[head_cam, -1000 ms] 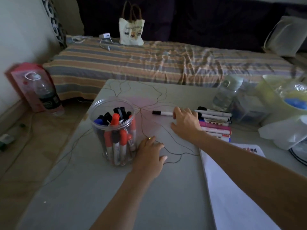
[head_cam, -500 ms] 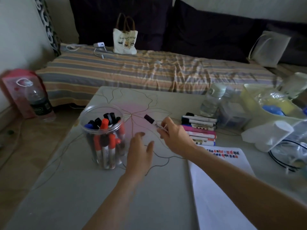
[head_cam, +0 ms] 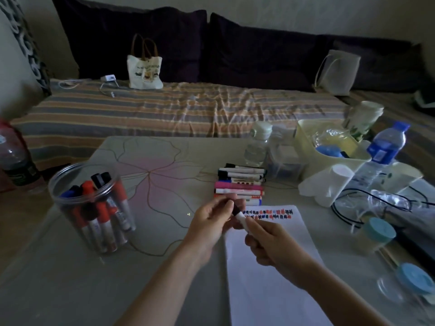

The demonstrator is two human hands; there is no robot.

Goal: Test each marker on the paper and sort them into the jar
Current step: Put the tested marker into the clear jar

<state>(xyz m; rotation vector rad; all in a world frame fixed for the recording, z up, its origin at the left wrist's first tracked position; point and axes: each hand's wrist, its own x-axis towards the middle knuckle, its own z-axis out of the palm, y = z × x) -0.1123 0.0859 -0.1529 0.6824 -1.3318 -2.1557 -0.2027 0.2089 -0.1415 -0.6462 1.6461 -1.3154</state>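
Note:
A white marker with a black cap [head_cam: 240,217] is held between both hands above the top of the paper [head_cam: 268,260]. My right hand [head_cam: 270,245] grips its white barrel. My left hand [head_cam: 211,222] pinches the black cap end. The paper shows a row of red, blue and black test marks near its top edge. A clear plastic jar [head_cam: 91,205] at the left holds several red, black and blue markers standing upright. A pile of several markers [head_cam: 240,184] lies on the table beyond my hands.
Clear bottles [head_cam: 257,144], a pale yellow bin [head_cam: 329,142], a blue-capped bottle [head_cam: 386,147], a white roll [head_cam: 327,184], cables and blue-lidded containers [head_cam: 376,234] crowd the right side. A striped bed with a tote bag [head_cam: 144,67] lies beyond the table. A dark bottle [head_cam: 14,158] stands on the floor at left.
My right hand picked the black-capped marker off the table and brought it back over the paper. My left hand left the table by the jar and took hold of the cap.

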